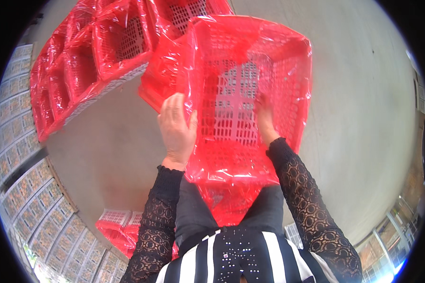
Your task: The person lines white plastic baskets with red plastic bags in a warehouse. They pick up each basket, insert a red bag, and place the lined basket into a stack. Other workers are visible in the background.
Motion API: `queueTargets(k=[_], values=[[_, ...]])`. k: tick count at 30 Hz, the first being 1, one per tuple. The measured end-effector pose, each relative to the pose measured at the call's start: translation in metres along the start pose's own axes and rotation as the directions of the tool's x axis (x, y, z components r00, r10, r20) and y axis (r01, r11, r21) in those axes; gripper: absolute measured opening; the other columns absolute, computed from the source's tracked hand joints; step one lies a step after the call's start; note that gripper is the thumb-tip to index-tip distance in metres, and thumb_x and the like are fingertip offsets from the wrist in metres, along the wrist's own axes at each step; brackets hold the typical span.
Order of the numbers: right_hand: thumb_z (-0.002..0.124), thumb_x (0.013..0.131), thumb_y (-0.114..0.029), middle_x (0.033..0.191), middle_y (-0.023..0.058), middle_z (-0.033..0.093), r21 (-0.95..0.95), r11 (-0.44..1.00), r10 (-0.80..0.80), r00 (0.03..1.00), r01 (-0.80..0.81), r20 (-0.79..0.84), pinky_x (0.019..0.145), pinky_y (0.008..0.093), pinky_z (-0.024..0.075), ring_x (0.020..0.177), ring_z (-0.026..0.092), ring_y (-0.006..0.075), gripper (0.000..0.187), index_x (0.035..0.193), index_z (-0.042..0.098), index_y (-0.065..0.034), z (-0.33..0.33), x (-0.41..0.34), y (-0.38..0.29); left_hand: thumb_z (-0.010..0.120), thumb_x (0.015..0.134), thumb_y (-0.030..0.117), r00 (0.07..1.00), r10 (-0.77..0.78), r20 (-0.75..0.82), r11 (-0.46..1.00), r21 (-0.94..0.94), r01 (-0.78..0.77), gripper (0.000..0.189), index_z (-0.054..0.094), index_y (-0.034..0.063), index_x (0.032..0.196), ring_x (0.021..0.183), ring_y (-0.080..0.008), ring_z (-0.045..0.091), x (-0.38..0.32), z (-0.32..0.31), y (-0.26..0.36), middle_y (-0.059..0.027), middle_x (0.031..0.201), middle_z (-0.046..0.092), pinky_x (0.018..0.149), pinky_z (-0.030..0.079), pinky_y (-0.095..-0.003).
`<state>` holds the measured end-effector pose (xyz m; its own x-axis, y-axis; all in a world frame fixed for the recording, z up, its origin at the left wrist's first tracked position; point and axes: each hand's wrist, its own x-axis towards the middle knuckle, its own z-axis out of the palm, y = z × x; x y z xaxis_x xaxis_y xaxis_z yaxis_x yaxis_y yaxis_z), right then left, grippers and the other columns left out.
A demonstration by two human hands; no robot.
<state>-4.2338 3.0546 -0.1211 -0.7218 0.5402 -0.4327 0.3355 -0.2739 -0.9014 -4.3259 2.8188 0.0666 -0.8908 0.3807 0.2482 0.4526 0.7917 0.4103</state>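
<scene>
In front of me is a plastic crate (237, 116) with slotted walls and bottom, lined with red transparent plastic film (230, 159) that hangs over its rim. My left hand (177, 123) lies flat against the film on the outside of the crate's left rim, its fingers straight. My right hand (264, 109) reaches inside, near the right part of the bottom; it is blurred, and whether it pinches any film cannot be told. More red film bulges out at the crate's left side, beyond my left hand.
At the upper left stand several film-lined crates (81, 67) in rows. More crates with red film (117, 223) lie at the lower left. Stacked crates (39, 205) line the far left on the grey floor (354, 106). Metal framing (386, 244) is at the lower right.
</scene>
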Motion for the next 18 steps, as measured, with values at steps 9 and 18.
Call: queueTargets(k=[9, 18], values=[[0.054, 0.082, 0.003, 0.116, 0.0147, 0.059, -0.584, 0.648, -0.337, 0.871, 0.489, 0.357, 0.092, 0.0349, 0.0436, 0.108, 0.056, 0.0237, 0.038, 0.120, 0.053, -0.0004, -0.026, -0.048, -0.110, 0.066, 0.079, 0.022, 0.786, -0.398, 0.474, 0.706, -0.389, 0.592, 0.056, 0.045, -0.0011, 0.127, 0.117, -0.0338, 0.048, -0.007, 0.042, -0.044, -0.0215, 0.125, 0.051, 0.097, 0.040, -0.0376], [0.062, 0.079, -0.002, 0.111, 0.0116, 0.061, -0.657, 0.727, -0.180, 0.979, 0.198, 0.096, 0.089, 0.0318, 0.0443, 0.103, 0.057, 0.0207, 0.044, 0.122, 0.050, 0.0009, -0.100, -0.043, -0.119, 0.052, 0.090, 0.015, 0.960, -0.255, -0.117, 0.787, -0.602, 0.136, 0.037, 0.049, -0.0022, 0.123, 0.116, -0.0341, 0.049, 0.072, 0.055, -0.066, -0.0211, 0.123, 0.053, 0.097, 0.040, -0.0398]])
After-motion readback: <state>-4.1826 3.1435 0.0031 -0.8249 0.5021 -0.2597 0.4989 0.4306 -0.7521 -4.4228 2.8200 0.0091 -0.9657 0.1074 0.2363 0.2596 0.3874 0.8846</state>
